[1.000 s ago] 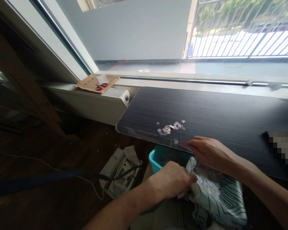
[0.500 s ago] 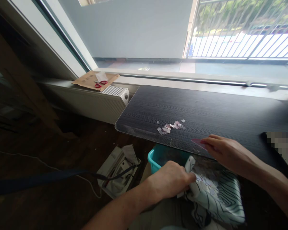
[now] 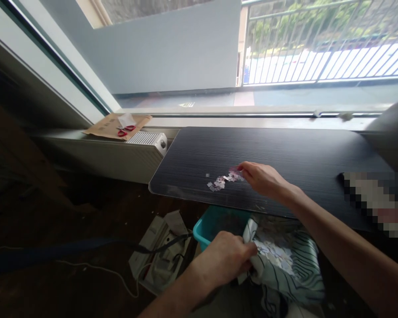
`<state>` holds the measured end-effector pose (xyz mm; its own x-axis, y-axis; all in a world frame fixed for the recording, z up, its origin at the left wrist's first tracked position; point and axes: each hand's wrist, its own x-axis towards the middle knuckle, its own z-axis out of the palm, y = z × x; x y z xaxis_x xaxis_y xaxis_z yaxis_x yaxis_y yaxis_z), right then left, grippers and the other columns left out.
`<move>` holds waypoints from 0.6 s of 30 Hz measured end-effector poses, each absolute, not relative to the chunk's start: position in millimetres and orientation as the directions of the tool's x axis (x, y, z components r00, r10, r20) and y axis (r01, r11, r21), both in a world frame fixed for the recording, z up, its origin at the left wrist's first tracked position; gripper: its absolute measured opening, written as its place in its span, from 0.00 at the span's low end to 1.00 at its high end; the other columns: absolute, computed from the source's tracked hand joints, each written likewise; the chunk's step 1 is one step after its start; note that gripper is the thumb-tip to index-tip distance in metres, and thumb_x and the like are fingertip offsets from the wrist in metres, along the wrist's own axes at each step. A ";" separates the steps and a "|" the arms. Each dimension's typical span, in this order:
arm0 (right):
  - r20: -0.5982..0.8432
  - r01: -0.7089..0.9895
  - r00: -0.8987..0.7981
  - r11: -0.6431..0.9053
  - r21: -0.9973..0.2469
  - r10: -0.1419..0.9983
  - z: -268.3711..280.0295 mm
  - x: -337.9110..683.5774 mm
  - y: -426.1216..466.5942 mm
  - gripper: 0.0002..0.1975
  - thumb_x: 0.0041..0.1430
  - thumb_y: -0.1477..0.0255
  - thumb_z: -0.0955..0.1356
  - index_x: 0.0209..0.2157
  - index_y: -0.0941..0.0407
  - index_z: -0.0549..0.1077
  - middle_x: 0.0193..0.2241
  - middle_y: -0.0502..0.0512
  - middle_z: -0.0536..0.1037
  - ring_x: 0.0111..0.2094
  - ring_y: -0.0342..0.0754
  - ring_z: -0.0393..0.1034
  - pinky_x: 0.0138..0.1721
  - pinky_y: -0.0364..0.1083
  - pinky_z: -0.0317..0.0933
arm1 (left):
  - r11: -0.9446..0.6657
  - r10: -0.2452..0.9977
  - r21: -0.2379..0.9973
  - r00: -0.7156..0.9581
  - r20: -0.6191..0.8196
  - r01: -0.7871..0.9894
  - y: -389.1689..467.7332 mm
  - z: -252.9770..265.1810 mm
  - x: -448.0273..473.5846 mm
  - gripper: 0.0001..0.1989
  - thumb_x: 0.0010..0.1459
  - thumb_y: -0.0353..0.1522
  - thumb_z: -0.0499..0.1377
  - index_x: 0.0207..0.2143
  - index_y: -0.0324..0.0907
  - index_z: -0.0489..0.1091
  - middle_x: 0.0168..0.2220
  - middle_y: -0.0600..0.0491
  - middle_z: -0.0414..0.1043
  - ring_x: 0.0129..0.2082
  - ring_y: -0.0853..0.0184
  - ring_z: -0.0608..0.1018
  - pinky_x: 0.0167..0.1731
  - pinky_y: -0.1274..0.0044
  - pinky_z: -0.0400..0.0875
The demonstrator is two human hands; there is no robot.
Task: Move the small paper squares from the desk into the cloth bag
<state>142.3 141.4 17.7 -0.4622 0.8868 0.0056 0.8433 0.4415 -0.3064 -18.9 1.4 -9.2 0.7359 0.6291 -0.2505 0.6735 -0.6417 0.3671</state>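
My left hand (image 3: 227,258) is closed on the rim of a striped cloth bag (image 3: 292,282), just below the table's front edge. Small pale paper pieces (image 3: 275,251) lie inside the bag. Over the table, my right hand (image 3: 260,176) pinches a thin, see-through pink piece of plastic (image 3: 234,169). That piece is at the far side of a small heap of pale cut pieces (image 3: 219,182) on the dark table (image 3: 268,148). Whether it touches the heap I cannot tell. A turquoise basin (image 3: 202,229) stands beside the bag, partly hidden by my left hand.
Red-handled scissors (image 3: 126,130) lie on a brown envelope (image 3: 108,126) on the sill, by the radiator (image 3: 146,139). A box of odds and ends (image 3: 162,256) stands on the floor at left, with a white cable (image 3: 116,274) nearby. A blurred-out object (image 3: 374,201) is at right.
My right hand has moved forward and left from the table's front edge to the heap, carrying the pink plastic piece. My left hand keeps its hold on the bag. The view has shifted.
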 end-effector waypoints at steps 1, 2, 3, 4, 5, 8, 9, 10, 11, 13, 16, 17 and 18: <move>-0.007 0.853 -0.464 0.444 -0.274 0.886 16.2 138.3 148.2 0.17 0.66 0.70 0.56 0.50 0.55 0.70 0.44 0.58 0.78 0.41 0.52 0.73 0.35 0.45 0.59 | -0.626 0.643 0.368 0.722 -0.256 0.687 -0.3 -9.9 -21.7 0.06 0.61 0.33 0.57 0.39 0.42 0.70 0.29 0.54 0.74 0.28 0.63 0.77 0.25 0.78 0.62; -0.024 0.858 -0.472 0.453 -0.242 0.881 14.7 135.6 152.3 0.18 0.65 0.71 0.56 0.51 0.54 0.69 0.45 0.58 0.78 0.41 0.52 0.73 0.35 0.45 0.59 | -0.613 0.656 0.365 0.709 -0.259 0.701 -1.9 -10.7 -24.3 0.06 0.61 0.33 0.57 0.39 0.42 0.70 0.29 0.54 0.74 0.28 0.64 0.76 0.26 0.78 0.62; -0.043 0.859 -0.486 0.467 -0.211 0.873 13.6 134.5 153.7 0.18 0.65 0.72 0.56 0.52 0.54 0.68 0.45 0.59 0.77 0.41 0.51 0.73 0.34 0.45 0.58 | -0.601 0.668 0.361 0.696 -0.263 0.713 -3.4 -11.5 -26.9 0.05 0.61 0.33 0.57 0.39 0.42 0.70 0.29 0.54 0.74 0.28 0.64 0.76 0.26 0.78 0.63; -0.062 0.856 -0.501 0.483 -0.186 0.863 13.1 135.2 152.7 0.18 0.65 0.73 0.56 0.52 0.54 0.68 0.45 0.59 0.77 0.40 0.51 0.73 0.34 0.45 0.58 | -0.590 0.679 0.357 0.684 -0.267 0.724 -4.7 -12.4 -29.3 0.05 0.61 0.33 0.57 0.38 0.42 0.70 0.29 0.54 0.74 0.28 0.64 0.76 0.26 0.78 0.63; -0.079 0.852 -0.514 0.497 -0.166 0.854 13.3 137.5 149.7 0.19 0.65 0.74 0.56 0.53 0.54 0.68 0.44 0.59 0.77 0.39 0.51 0.73 0.33 0.44 0.58 | -0.580 0.688 0.354 0.674 -0.269 0.734 -5.7 -13.3 -31.7 0.05 0.61 0.33 0.57 0.38 0.43 0.70 0.29 0.54 0.74 0.28 0.63 0.76 0.27 0.78 0.63; -0.092 0.836 -0.543 0.526 -0.156 0.835 17.5 146.6 135.6 0.18 0.66 0.73 0.56 0.52 0.54 0.69 0.43 0.58 0.77 0.38 0.50 0.73 0.32 0.44 0.57 | -0.555 0.702 0.367 0.657 -0.275 0.746 -7.3 -16.4 -37.1 0.05 0.61 0.33 0.58 0.38 0.43 0.70 0.30 0.54 0.73 0.29 0.64 0.76 0.27 0.78 0.64; -0.078 0.831 -0.548 0.530 -0.170 0.833 19.1 147.9 131.5 0.18 0.66 0.72 0.55 0.52 0.53 0.69 0.44 0.58 0.77 0.38 0.50 0.73 0.32 0.44 0.57 | -0.549 0.703 0.374 0.655 -0.277 0.748 -7.3 -17.3 -38.1 0.05 0.61 0.33 0.58 0.39 0.43 0.70 0.30 0.54 0.74 0.29 0.64 0.76 0.27 0.78 0.64; -0.059 0.825 -0.551 0.533 -0.190 0.832 20.3 147.3 128.7 0.18 0.66 0.71 0.55 0.51 0.53 0.69 0.44 0.57 0.77 0.39 0.50 0.73 0.32 0.44 0.57 | -0.545 0.702 0.380 0.654 -0.280 0.747 -7.1 -17.9 -38.6 0.05 0.61 0.33 0.58 0.39 0.43 0.70 0.30 0.54 0.74 0.30 0.64 0.76 0.28 0.78 0.64; -0.039 0.818 -0.553 0.534 -0.215 0.832 20.7 144.8 127.3 0.18 0.66 0.71 0.55 0.51 0.53 0.69 0.45 0.57 0.77 0.40 0.50 0.73 0.33 0.44 0.57 | -0.541 0.700 0.385 0.654 -0.285 0.748 -6.7 -18.2 -38.7 0.05 0.61 0.33 0.58 0.39 0.43 0.70 0.31 0.54 0.74 0.30 0.63 0.77 0.28 0.78 0.64; -0.021 0.802 -0.557 0.532 -0.270 0.830 18.8 136.3 128.9 0.17 0.66 0.71 0.56 0.50 0.54 0.70 0.46 0.57 0.77 0.41 0.50 0.73 0.34 0.44 0.57 | -0.537 0.696 0.392 0.655 -0.294 0.747 -5.9 -17.7 -38.1 0.05 0.60 0.32 0.58 0.39 0.43 0.70 0.31 0.54 0.74 0.31 0.63 0.77 0.28 0.78 0.64; -0.051 0.793 -0.563 0.522 -0.313 0.825 11.9 127.8 137.9 0.16 0.64 0.72 0.57 0.48 0.55 0.71 0.43 0.57 0.78 0.41 0.50 0.73 0.36 0.43 0.57 | -0.533 0.688 0.394 0.654 -0.313 0.749 -6.1 -15.6 -37.8 0.05 0.60 0.31 0.58 0.39 0.43 0.71 0.31 0.53 0.74 0.30 0.63 0.77 0.28 0.78 0.65; -0.060 0.800 -0.555 0.513 -0.312 0.829 9.8 128.5 140.9 0.16 0.64 0.72 0.58 0.47 0.56 0.71 0.42 0.57 0.79 0.41 0.50 0.73 0.35 0.44 0.57 | -0.531 0.689 0.388 0.651 -0.320 0.753 -6.7 -15.2 -38.3 0.05 0.60 0.31 0.59 0.39 0.42 0.71 0.31 0.53 0.74 0.30 0.63 0.77 0.28 0.78 0.65; -0.064 0.811 -0.541 0.500 -0.303 0.839 8.4 131.0 143.2 0.16 0.63 0.72 0.58 0.47 0.56 0.72 0.41 0.57 0.79 0.40 0.50 0.73 0.35 0.44 0.56 | -0.529 0.691 0.380 0.645 -0.325 0.758 -7.4 -15.2 -39.0 0.05 0.59 0.31 0.59 0.38 0.42 0.71 0.31 0.53 0.74 0.30 0.62 0.77 0.28 0.78 0.65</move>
<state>131.0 143.2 8.4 -0.5411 0.8385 -0.0637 0.8110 0.5003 -0.3032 -39.0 -7.4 -15.2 0.6455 0.6911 -0.3253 0.7584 -0.5294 0.3803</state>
